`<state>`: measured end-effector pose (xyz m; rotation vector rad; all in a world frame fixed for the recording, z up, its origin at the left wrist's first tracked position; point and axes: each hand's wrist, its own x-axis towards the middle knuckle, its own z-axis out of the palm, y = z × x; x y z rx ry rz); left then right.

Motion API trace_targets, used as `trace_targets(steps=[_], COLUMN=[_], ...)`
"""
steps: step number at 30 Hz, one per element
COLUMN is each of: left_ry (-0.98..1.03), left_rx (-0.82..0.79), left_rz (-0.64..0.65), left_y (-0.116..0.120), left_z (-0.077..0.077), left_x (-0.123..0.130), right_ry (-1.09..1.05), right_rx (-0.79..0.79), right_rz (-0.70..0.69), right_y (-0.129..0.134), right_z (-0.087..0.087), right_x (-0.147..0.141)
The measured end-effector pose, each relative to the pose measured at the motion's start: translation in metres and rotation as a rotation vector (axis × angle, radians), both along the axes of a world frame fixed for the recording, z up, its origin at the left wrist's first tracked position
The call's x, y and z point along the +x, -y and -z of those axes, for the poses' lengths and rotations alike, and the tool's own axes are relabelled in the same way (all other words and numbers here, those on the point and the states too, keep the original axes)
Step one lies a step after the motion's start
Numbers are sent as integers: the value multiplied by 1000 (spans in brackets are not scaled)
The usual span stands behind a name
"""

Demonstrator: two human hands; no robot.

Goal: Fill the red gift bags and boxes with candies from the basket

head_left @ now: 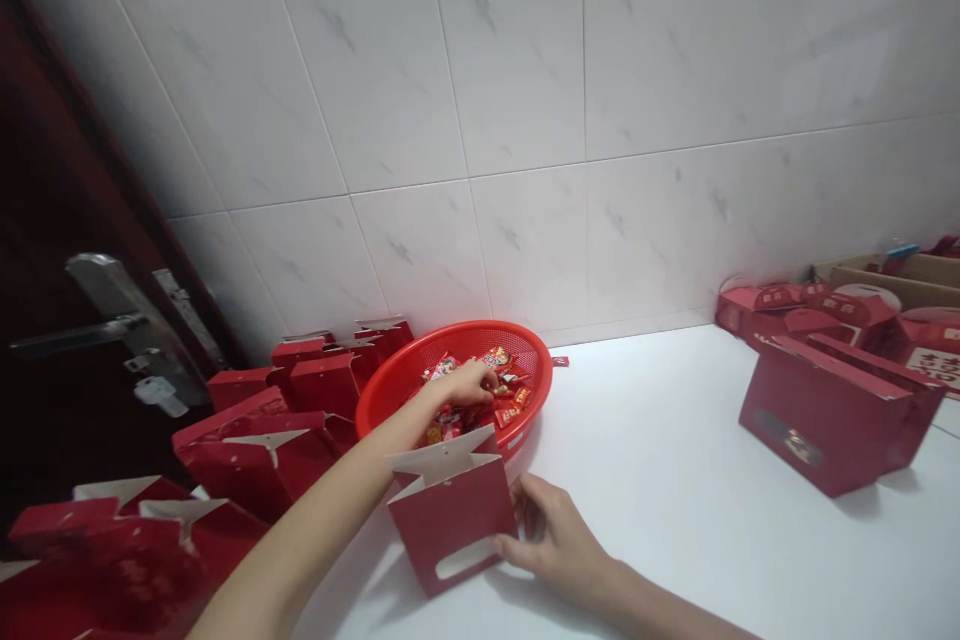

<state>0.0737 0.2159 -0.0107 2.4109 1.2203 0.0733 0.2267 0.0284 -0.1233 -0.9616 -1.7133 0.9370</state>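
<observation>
My left hand (471,382) reaches into a red plastic colander (381,398) holding red-wrapped candies (514,408). Its fingers are curled down among the wrappers, and what they pinch is hidden. Just in front of the colander a small red paper gift bag (454,518) stands on the white table, its white-lined mouth open and an oval window low on its front. My right hand (551,535) grips the right edge of this bag, thumb on the front and fingers at the side.
Several open red bags (255,450) crowd the left side. Two more red bags (825,415) stand at the right, before red handled boxes (855,310) and a cardboard carton (922,285). One small red packet (560,361) lies beside the colander. A tiled wall (525,240) closes off the back.
</observation>
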Motion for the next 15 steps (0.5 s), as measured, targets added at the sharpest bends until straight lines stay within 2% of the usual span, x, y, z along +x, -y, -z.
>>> trace_targets(steps=[6, 12, 15], left_ry=[274, 395, 435], left_rx=[-51, -109, -205], left_rz=[-97, -207, -253], left_y=[-2, -1, 1], left_z=[-17, -16, -17], left_x=[-13, -16, -14], right_ry=[-57, -63, -59], right_rx=[-52, -68, -75], right_rz=[-38, -53, -54], right_y=[3, 3, 3], right_z=[-8, -8, -9], right_x=[3, 3, 3])
